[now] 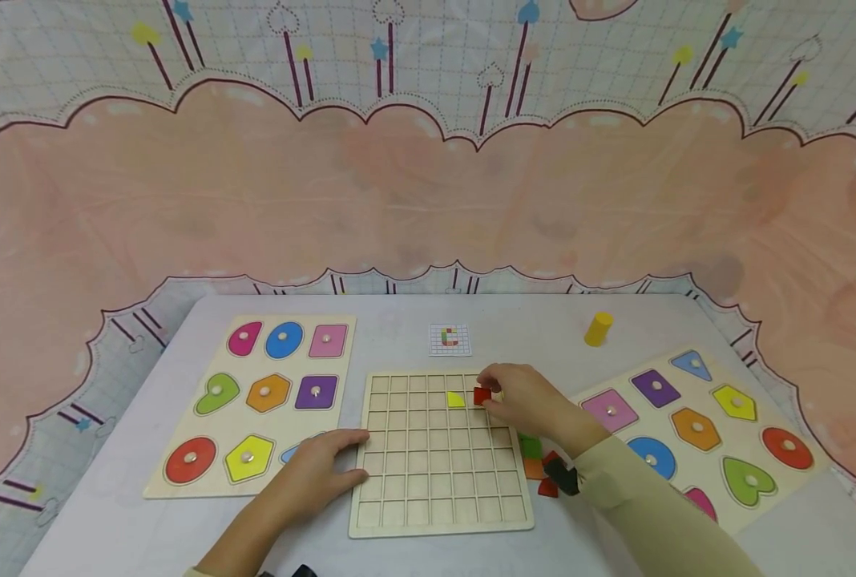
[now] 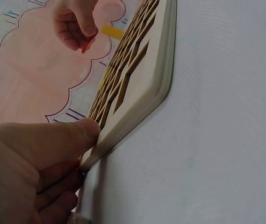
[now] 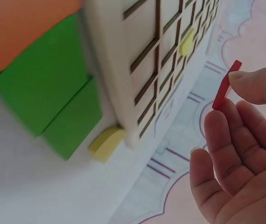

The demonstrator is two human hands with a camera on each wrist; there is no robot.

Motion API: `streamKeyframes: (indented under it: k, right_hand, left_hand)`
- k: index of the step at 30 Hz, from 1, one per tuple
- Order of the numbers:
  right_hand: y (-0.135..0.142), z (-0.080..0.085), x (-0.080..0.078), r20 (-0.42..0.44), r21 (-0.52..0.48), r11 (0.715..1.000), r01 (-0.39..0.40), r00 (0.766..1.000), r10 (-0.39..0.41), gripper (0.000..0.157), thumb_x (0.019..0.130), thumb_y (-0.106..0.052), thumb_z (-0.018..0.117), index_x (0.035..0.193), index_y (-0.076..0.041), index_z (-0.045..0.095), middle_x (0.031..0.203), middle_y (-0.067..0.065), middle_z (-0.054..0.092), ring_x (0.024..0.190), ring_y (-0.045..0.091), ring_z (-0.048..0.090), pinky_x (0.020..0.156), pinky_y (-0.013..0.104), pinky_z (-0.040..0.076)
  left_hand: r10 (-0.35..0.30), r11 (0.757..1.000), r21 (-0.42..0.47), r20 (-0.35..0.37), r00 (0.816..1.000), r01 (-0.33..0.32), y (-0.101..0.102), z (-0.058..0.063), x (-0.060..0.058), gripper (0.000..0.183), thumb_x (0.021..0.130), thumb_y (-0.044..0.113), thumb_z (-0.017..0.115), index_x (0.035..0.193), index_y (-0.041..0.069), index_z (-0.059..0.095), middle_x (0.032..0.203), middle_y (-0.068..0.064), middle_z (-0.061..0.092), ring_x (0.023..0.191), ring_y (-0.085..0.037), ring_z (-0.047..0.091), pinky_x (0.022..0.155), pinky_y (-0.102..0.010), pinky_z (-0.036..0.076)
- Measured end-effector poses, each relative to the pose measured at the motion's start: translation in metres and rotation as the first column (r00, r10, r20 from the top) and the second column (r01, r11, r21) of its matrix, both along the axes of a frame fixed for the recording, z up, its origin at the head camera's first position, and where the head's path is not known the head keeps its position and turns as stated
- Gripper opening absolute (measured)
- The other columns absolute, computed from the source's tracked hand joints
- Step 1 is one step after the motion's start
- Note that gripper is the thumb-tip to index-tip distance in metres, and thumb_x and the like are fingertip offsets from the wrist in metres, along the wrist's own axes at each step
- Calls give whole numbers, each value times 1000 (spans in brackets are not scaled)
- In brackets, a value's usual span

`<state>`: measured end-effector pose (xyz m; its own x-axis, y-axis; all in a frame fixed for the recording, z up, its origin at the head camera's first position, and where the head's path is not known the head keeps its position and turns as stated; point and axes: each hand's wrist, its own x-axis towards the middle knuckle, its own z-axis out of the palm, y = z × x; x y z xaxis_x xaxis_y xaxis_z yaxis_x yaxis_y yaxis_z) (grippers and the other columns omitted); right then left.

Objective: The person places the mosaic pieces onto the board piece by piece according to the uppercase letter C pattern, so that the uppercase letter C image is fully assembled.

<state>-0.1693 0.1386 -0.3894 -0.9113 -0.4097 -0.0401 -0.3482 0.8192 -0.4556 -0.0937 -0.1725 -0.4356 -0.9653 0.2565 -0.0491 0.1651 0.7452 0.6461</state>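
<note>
Above the upper right of a wooden grid board, my right hand pinches a small red square tile between thumb and fingers. In the right wrist view the red tile is seen nearly edge-on, apart from the board. A yellow tile with one curved side lies in a cell near the board's top. My left hand rests at the board's left edge, its thumb and forefinger touching the rim. In the left wrist view the thumb lies against that rim.
Green, orange and red tiles lie right of the board, partly behind my right forearm. Knobbed shape puzzles stand left and right. A patterned card and yellow cylinder are farther back.
</note>
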Motion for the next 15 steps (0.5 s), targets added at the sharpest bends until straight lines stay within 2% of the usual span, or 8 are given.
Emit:
streamKeyframes:
  k: [15]
  right_hand:
    - [-31, -8, -15, 2, -39, 998, -58, 998, 58, 22, 89, -9, 73, 110, -3, 68, 101, 5, 68, 93, 21, 61, 90, 38, 54]
  left_hand:
    - [4, 1000, 26, 5, 1000, -4, 0, -2, 0, 47, 82, 13, 82, 127, 7, 67, 126, -3, 67, 127, -32, 55, 108, -51, 42]
